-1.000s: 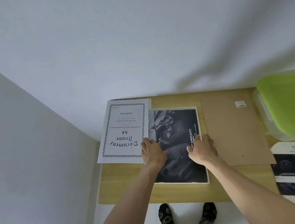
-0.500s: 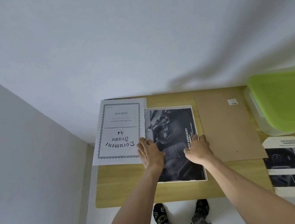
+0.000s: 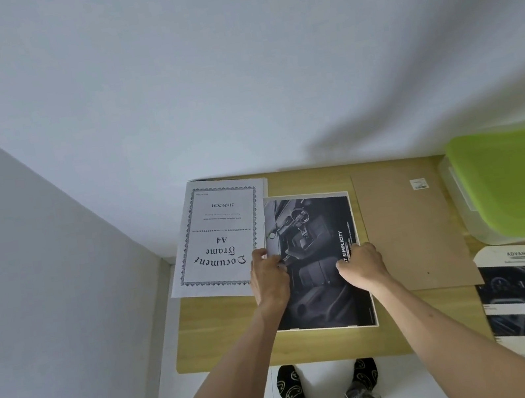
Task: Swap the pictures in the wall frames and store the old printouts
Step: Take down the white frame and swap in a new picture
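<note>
Dark car-interior print [image 3: 319,258] flat in white frame [image 3: 370,302] on wooden table [image 3: 227,329]. Left hand [image 3: 269,277] on print's left edge, fingers curled; right hand [image 3: 364,263] on right edge, likewise; actual grip unclear. "Document Frame A4" sheet [image 3: 217,237] left of print, brown backing board [image 3: 412,229] right, green-lidded box [image 3: 515,181] beyond.

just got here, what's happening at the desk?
A person stands at the wooden table with both hands on a dark car-interior printout lying in a white frame. The left hand holds its left edge, the right hand its right edge. A "Document Frame A4" insert sheet lies to the left, the brown backing board to the right.
</note>
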Available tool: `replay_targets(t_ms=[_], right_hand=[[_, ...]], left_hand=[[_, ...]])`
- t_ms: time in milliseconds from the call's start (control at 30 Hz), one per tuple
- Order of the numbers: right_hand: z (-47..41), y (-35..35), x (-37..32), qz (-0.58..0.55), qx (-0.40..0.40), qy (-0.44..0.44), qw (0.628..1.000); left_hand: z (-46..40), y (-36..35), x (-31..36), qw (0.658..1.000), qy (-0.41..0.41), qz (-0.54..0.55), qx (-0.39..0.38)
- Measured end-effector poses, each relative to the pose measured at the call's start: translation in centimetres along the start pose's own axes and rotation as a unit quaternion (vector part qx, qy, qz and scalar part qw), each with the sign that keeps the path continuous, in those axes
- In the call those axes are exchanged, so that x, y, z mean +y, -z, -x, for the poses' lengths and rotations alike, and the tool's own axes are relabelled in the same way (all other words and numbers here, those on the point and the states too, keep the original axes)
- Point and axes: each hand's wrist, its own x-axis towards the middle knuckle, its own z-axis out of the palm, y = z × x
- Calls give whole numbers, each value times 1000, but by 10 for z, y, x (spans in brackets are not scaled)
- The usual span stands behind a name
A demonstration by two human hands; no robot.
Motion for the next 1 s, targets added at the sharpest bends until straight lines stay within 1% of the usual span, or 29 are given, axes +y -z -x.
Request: replay_targets(t_ms=[67,133,267,333,400,467,533,600,633,700,767,867,933,1000], right_hand=[[1,-5,-3,-6,6,-12,1000],[2,-10,-4,-29,33,-16,999],[4,-11,-3,-61,86,4,994],[6,-7,-2,-86,103,19,991],[9,-5,-2,-116,124,32,985],[13,-3,-3,-149,130,23,980],[18,4,-3,-223,122,-11,967],[15,13,-2,-311,112,-46,943],[11,17,0,-344,100,-57,932],[2,24,5,-378,56,-53,923],[-2,32,11,-395,9,-39,918],[-3,47,21,-463,-49,-46,884],[-4,57,30,-504,-60,-51,860],[-5,64,39,-541,-56,-55,837]], left_hand=[[2,-1,1,1000,-5,-21,-2],[5,-2,3,1000,0,-28,-3],[6,-1,2,999,-2,-42,-5],[5,-3,1,999,-2,-42,-9],[3,-4,-1,1000,17,-24,-9],[4,-3,-1,999,28,-12,-12],[5,0,1,999,9,-38,-22],[5,4,2,999,2,-42,-34],[6,5,2,998,0,-38,-41],[7,8,2,998,-10,-24,-50],[11,11,3,999,-15,7,-47],[19,15,6,999,-8,44,-22],[24,18,10,997,6,73,-8],[27,19,18,990,40,138,-3]])
